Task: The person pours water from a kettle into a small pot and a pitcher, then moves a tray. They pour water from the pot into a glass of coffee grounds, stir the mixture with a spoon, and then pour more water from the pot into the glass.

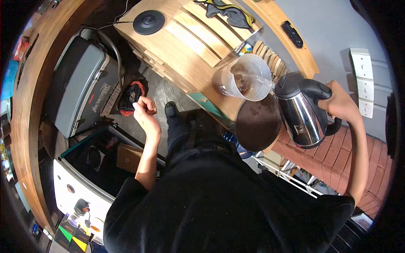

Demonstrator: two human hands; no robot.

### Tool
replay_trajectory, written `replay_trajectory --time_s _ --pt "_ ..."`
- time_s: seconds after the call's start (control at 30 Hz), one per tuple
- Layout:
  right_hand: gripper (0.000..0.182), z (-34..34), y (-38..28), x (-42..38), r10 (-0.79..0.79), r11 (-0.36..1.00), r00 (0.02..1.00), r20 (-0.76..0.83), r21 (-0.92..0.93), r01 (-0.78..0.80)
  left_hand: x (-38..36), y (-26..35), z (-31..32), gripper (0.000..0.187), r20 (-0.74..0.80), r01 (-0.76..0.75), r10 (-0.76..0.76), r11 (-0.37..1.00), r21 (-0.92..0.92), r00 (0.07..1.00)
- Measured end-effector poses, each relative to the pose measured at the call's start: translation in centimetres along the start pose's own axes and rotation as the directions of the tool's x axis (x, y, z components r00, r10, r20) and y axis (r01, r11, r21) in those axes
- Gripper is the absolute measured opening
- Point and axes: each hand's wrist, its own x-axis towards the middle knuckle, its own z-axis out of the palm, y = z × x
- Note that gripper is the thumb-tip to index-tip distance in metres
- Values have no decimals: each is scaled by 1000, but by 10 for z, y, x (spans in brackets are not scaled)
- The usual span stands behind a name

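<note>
My right hand (342, 105) is wrapped round the black handle of a shiny steel electric kettle (300, 116). The kettle is tilted, and water streams from its spout into a translucent plastic pitcher (225, 82). Brownish liquid shows inside the pitcher, which stands on the wooden counter. Just below the pitcher and beside the kettle lies a round dark brown tray (258, 126). My left hand (146, 113) hangs in the air over the floor, fingers curled loosely, with nothing visible in it. The kettle's round black base (148, 22) sits at the counter's far left.
A grey cloth with yellow trim (230, 14) lies on the slatted counter top (194, 31). To the left are a grey hard case (86, 90) and an open bin holding a cardboard box (128, 157). A brick ledge (333, 154) runs along the right.
</note>
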Motion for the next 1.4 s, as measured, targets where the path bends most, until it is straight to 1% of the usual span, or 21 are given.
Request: replay_trajectory --time_s 0.03,0.1,0.17,0.23,0.33,0.43,0.57,0.67,0.77,0.83,0.93,1.0,1.07,1.13,1.27,1.4 --pt "42 0 1 1 -23 1000 1000 4 0 23 1 2 0 56 -2 6 -6 1000 3 1000" --pt "42 -1 -6 2 -17 1000 1000 22 0 17 1 3 -1 56 -2 12 -12 1000 8 1000" --pt "42 -1 -7 2 -8 1000 999 36 -1 8 3 4 -3 54 4 54 -54 998 20 999" --pt "43 0 -6 4 -43 999 999 -4 -16 43 5 2 -3 54 5 49 -49 999 15 999" --pt "44 -1 -10 5 -22 999 1000 15 -24 23 6 0 -3 54 3 43 -43 999 8 999" --pt "44 -2 -11 7 -53 998 999 3 -31 53 7 0 -3 54 1 46 -46 999 5 999" --pt "44 -3 -13 11 -54 997 998 23 -60 55 7 2 -2 53 -22 58 -58 998 14 998" --pt "45 -2 -17 12 -60 996 998 4 -67 60 8 1 -4 53 -41 63 -63 998 4 997" --pt "46 -4 -23 14 -46 998 999 27 -52 48 10 0 -6 53 -31 52 -52 999 14 998" --pt "53 -8 -30 15 5 988 995 105 -154 11 10 0 -6 53 -37 48 -48 999 15 998" --pt "53 -8 -41 9 -2 993 998 59 -119 9 12 -2 -4 55 -49 30 -29 1000 6 998" --pt "53 -7 -41 12 -13 993 998 66 -120 21 12 -3 -4 56 -57 16 -16 1000 -5 998" --pt "53 -6 -42 14 -26 992 997 74 -123 35 13 -3 -5 56 -53 33 -34 999 -19 998" --pt "55 -5 -45 15 -2 988 998 69 -156 13 14 -2 -6 55 -44 42 -43 999 -15 998" --pt "55 -1 -37 23 -32 985 997 71 -166 43 14 -1 -8 55 -19 36 -36 999 3 999" --pt "55 0 -43 20 -30 989 996 81 -140 41 15 -1 -7 56 -54 28 -29 999 -17 998"
